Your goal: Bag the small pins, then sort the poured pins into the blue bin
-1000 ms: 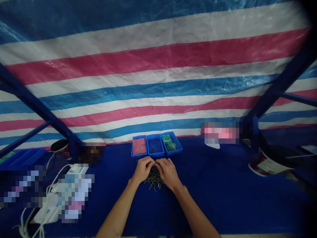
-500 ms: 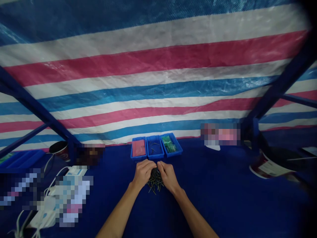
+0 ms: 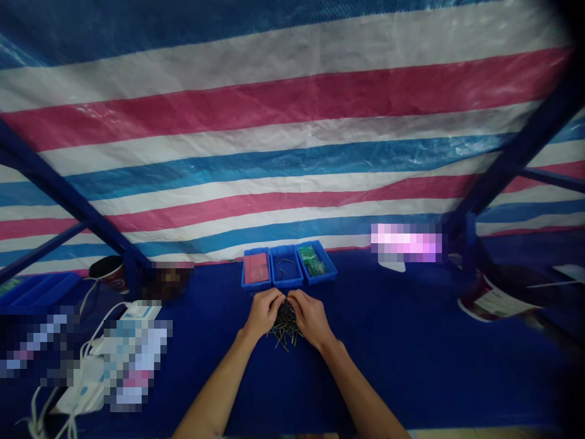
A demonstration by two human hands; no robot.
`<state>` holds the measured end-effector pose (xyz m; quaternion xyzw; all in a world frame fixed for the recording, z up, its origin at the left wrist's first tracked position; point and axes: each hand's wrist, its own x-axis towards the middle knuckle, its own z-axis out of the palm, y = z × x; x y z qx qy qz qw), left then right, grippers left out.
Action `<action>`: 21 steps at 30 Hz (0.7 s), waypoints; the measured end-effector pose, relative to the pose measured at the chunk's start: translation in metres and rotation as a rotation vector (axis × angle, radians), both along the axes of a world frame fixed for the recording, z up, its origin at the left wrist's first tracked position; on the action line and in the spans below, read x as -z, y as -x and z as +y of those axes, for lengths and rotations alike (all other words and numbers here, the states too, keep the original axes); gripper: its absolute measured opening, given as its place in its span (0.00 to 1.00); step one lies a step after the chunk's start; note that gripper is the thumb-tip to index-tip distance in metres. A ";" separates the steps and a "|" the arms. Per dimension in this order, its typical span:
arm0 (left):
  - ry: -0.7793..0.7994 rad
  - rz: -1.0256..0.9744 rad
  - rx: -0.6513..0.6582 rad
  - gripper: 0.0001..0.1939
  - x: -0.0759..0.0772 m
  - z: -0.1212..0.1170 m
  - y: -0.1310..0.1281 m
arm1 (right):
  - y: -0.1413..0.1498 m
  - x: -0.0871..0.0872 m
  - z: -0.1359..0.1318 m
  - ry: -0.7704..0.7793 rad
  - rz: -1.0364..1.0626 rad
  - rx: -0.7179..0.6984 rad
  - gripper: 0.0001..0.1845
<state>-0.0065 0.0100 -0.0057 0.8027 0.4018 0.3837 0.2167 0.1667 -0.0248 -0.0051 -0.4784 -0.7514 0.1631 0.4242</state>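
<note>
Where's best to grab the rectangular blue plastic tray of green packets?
Probably pinch the tray by its right rim, coming from the right: that raised edge ends the row, while the middle rectangular blue plastic tray sits close on its left.

No lettering can be read across your blue table [image 3: 411, 366]. At your right, a pale label [image 3: 503, 300] fronts a dark red tub [image 3: 476, 299], its print too small and blurred to make out. At your left, a dark container [image 3: 117, 281] bears a faint, illegible light mark. Pixelation covers a pale item [image 3: 142, 366] to your left and a bright pink patch [image 3: 406, 239] at the back right.
</note>
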 end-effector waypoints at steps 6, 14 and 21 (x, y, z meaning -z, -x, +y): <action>-0.017 -0.003 0.019 0.16 -0.002 -0.002 -0.004 | 0.001 0.004 0.000 -0.007 -0.093 0.106 0.20; 0.005 -0.032 -0.005 0.17 -0.004 -0.003 -0.002 | -0.002 0.000 -0.001 -0.006 0.016 0.008 0.10; 0.024 -0.016 0.033 0.15 -0.006 -0.002 -0.005 | -0.002 0.001 -0.001 0.002 0.000 0.065 0.15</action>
